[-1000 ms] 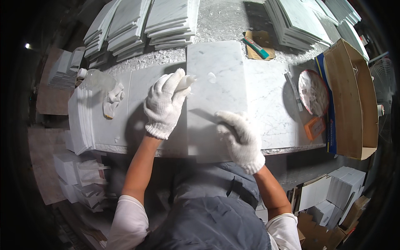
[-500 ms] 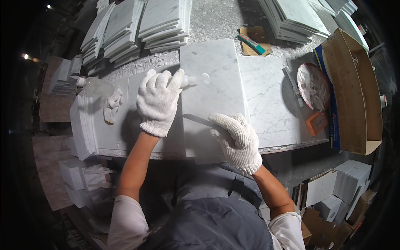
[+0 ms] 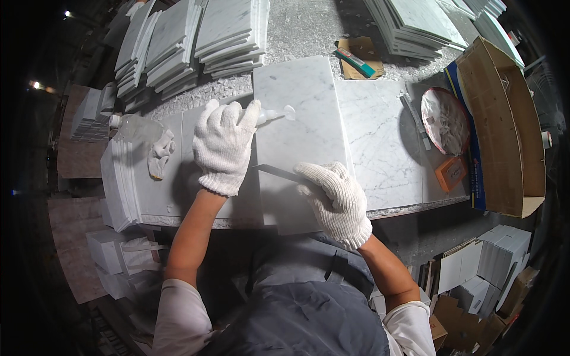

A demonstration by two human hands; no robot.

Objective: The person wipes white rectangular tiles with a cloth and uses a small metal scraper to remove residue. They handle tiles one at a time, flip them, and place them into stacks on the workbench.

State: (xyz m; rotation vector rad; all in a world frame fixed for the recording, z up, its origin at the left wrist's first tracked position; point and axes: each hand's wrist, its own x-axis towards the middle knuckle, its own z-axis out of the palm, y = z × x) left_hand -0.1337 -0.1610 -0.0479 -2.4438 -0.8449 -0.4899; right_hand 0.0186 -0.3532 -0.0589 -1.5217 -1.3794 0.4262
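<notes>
A white marble tile (image 3: 297, 142) lies lengthwise in front of me on other tiles. My left hand (image 3: 224, 142), in a white knit glove, is closed round a small translucent squeeze bottle (image 3: 265, 115), mostly hidden by the glove. Its nozzle points right across the tile, towards a small wet, clear-white blob (image 3: 290, 112) on the surface. Over the tile's near half, my gloved right hand (image 3: 335, 202) grips a thin dark flat blade (image 3: 276, 172), which extends left. The fingers cover the blade's other end.
Stacks of marble tiles (image 3: 231, 35) stand at the back. A green-and-white box (image 3: 355, 63) lies on cardboard. To the right are a round plastic-lined dish (image 3: 444, 121), an orange box (image 3: 451, 174) and a cardboard carton (image 3: 502, 124). A clear bottle (image 3: 139, 127) and a crumpled cloth (image 3: 160, 155) lie left.
The bottle's nozzle now shows farther right, reaching closer to the blob. Both hands keep nearly the same places, and the whole view has shifted slightly.
</notes>
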